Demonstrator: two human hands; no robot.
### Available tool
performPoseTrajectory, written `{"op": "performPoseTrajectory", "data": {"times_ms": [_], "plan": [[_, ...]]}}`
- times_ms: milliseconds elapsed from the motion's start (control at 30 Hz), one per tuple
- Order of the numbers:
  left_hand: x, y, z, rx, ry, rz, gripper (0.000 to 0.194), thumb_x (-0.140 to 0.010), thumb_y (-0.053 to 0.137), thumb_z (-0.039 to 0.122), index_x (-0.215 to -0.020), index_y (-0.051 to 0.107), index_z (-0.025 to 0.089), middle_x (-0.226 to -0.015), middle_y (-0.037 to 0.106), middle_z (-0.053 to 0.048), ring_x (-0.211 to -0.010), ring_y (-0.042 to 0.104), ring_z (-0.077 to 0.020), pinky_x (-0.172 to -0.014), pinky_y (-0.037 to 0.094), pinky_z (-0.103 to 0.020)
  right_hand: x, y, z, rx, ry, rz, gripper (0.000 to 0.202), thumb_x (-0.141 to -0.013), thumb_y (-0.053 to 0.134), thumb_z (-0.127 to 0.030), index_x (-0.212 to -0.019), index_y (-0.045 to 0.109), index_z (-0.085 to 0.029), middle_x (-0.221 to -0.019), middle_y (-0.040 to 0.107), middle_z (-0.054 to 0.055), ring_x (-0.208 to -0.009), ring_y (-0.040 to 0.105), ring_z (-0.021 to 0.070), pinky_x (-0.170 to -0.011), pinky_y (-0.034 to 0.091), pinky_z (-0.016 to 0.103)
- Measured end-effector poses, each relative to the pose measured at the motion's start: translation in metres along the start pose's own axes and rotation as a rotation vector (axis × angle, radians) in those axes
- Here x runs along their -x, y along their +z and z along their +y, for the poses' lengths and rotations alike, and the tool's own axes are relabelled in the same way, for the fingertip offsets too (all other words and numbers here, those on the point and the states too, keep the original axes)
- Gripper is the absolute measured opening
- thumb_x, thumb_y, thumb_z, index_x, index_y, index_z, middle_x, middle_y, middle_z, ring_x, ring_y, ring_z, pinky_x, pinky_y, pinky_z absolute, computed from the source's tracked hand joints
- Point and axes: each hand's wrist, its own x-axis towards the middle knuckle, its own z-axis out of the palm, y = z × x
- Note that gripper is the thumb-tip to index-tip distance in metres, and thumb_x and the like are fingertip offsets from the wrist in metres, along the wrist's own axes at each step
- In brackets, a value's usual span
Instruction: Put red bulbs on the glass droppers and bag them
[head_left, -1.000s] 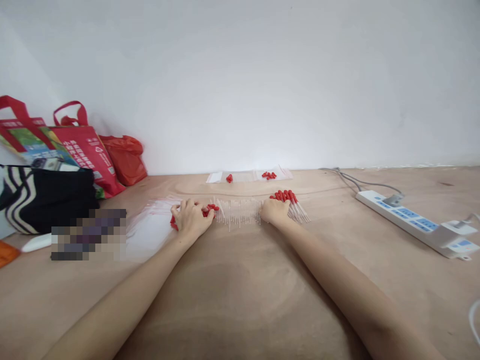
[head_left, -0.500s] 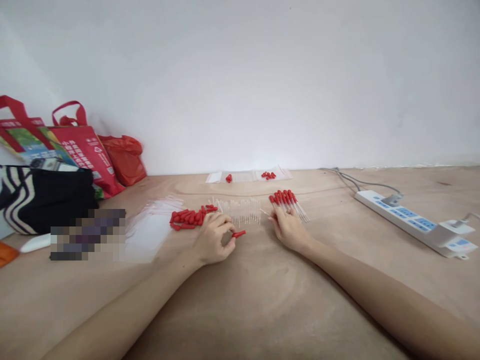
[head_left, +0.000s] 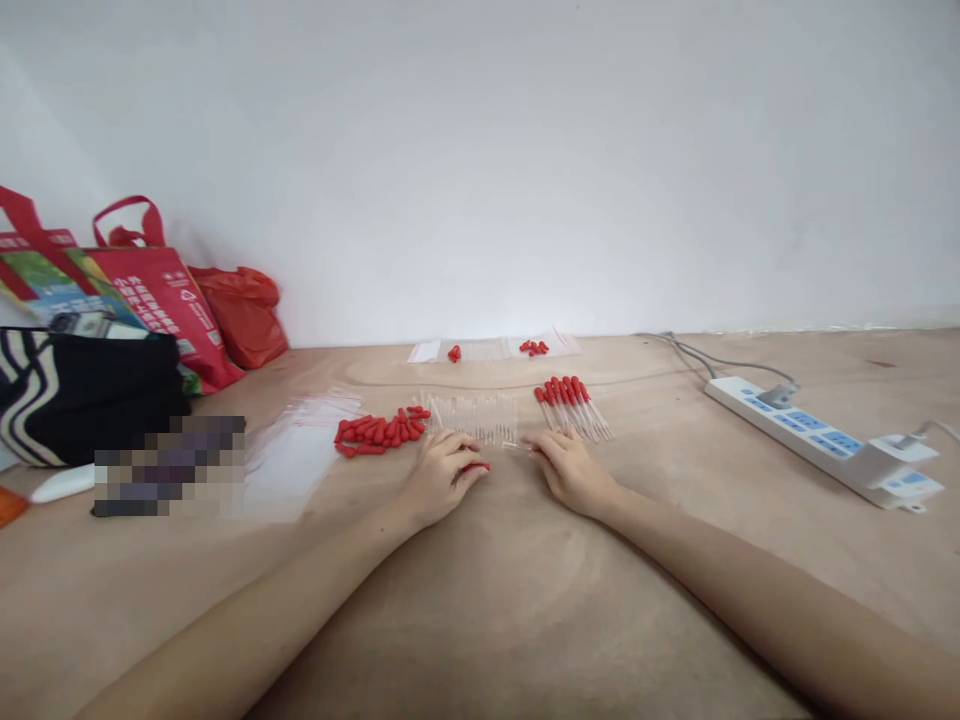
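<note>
My left hand (head_left: 442,480) is closed, thumb and fingers pinching a red rubber bulb (head_left: 475,466) that mostly hides under the fingers. My right hand (head_left: 571,472) grips a thin clear glass dropper tube (head_left: 514,446), whose end points left toward the bulb; a small gap separates them. Behind my left hand lies a heap of red rubber bulbs (head_left: 379,432). A row of bare glass tubes (head_left: 476,415) spreads between and behind my hands. Just beyond my right hand, several droppers with red bulbs (head_left: 564,390) on their glass tubes lie side by side.
Clear plastic bags (head_left: 289,465) lie left of the heap. Another bag (head_left: 487,349) with red bulbs and tubes lies by the wall. A white power strip (head_left: 817,440) with grey cables stands right. Shopping bags (head_left: 161,300) and a black striped cloth bag (head_left: 97,395) crowd the far left.
My right hand has drawn slightly down from the capped droppers, bringing its tube closer to my left hand. The left fingers now cover more of the bulb. The view has shifted slightly.
</note>
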Motion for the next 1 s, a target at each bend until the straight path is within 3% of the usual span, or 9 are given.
{"op": "performPoseTrajectory", "data": {"times_ms": [167, 533, 767, 1000], "plan": [[-0.001, -0.002, 0.006, 0.123, -0.019, 0.060, 0.011, -0.083, 0.045, 0.023, -0.081, 0.056, 0.019, -0.078, 0.062, -0.002, -0.077, 0.055, -0.0167, -0.072, 0.041, -0.031, 0.000, -0.003, -0.009, -0.055, -0.085, 0.001, 0.025, -0.086, 0.034, -0.016, -0.102, 0.053, -0.017, -0.077, 0.058, 0.005, -0.070, 0.051, 0.0150, -0.069, 0.033, 0.030], [0.001, -0.001, 0.008, 0.165, 0.017, 0.079, 0.011, -0.085, 0.042, 0.022, -0.084, 0.052, 0.020, -0.078, 0.062, 0.000, -0.074, 0.057, -0.0148, -0.073, 0.040, -0.029, 0.000, -0.006, -0.015, -0.081, -0.105, -0.008, 0.025, -0.086, 0.035, -0.017, -0.100, 0.055, -0.017, -0.078, 0.059, 0.005, -0.070, 0.049, 0.0143, -0.073, 0.030, 0.030], [0.002, -0.003, 0.010, 0.210, -0.001, 0.051, 0.013, -0.086, 0.041, 0.024, -0.086, 0.053, 0.020, -0.081, 0.064, 0.000, -0.076, 0.058, -0.0150, -0.073, 0.042, -0.028, 0.000, -0.008, -0.014, -0.057, -0.123, -0.011, 0.025, -0.085, 0.035, -0.016, -0.099, 0.056, -0.017, -0.074, 0.057, 0.004, -0.068, 0.048, 0.0134, -0.073, 0.028, 0.031], [0.004, 0.003, 0.003, 0.225, 0.109, 0.000, 0.018, -0.086, 0.041, 0.025, -0.086, 0.057, 0.018, -0.079, 0.064, -0.002, -0.072, 0.058, -0.0137, -0.069, 0.042, -0.026, 0.000, -0.005, -0.010, -0.065, -0.157, -0.067, 0.023, -0.083, 0.040, -0.015, -0.097, 0.058, -0.018, -0.075, 0.058, 0.002, -0.069, 0.049, 0.0123, -0.073, 0.025, 0.031]]}}
